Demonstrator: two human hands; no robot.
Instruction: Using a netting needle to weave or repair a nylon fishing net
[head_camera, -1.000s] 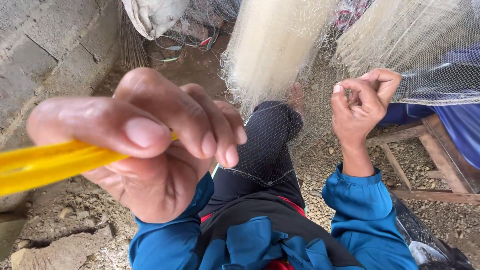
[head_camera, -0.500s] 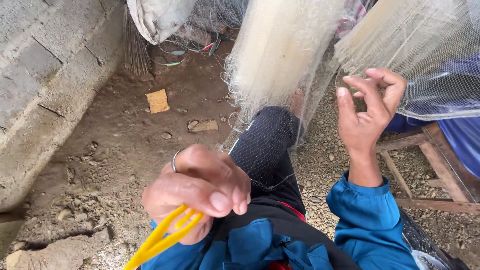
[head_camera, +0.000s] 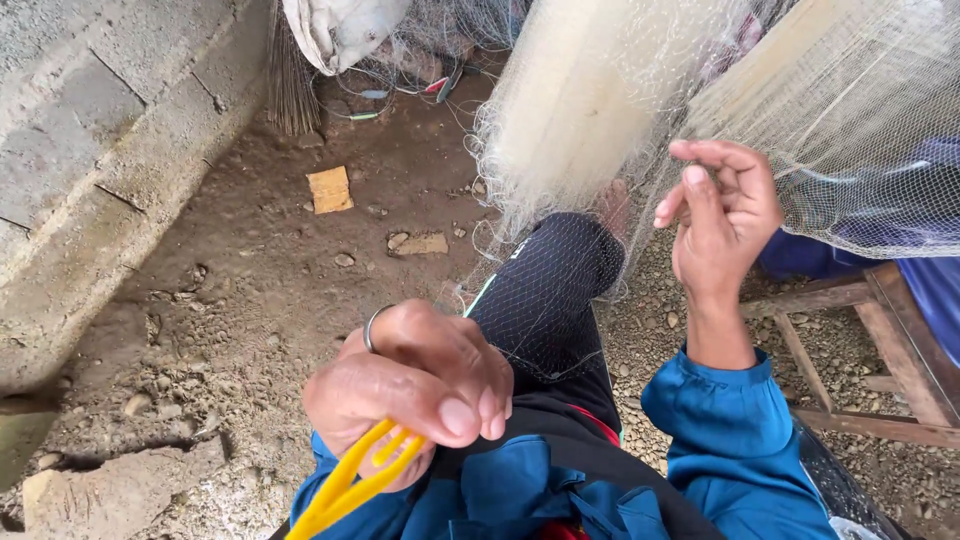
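Observation:
My left hand (head_camera: 410, 392) is closed around a yellow plastic netting needle (head_camera: 352, 485), low over my lap, with a ring on one finger. My right hand (head_camera: 722, 218) is raised at the right, fingers curled and pinching fine strands of the pale fishing net (head_camera: 600, 90) that hangs in bunches ahead. Part of the net drapes over my dark-trousered leg (head_camera: 548, 300). Both arms wear blue sleeves (head_camera: 735, 440).
A concrete block wall (head_camera: 90, 150) runs along the left above a dirt floor (head_camera: 250, 280) with stones and a cardboard scrap (head_camera: 330, 189). A wooden frame (head_camera: 880, 370) stands at the right. A broom (head_camera: 292, 85) and a pale sack (head_camera: 340, 30) lie at the back.
My left hand has dropped from close before the camera down to my lap, still gripping the yellow needle. My right hand has risen slightly and its fingers have spread a little on the net.

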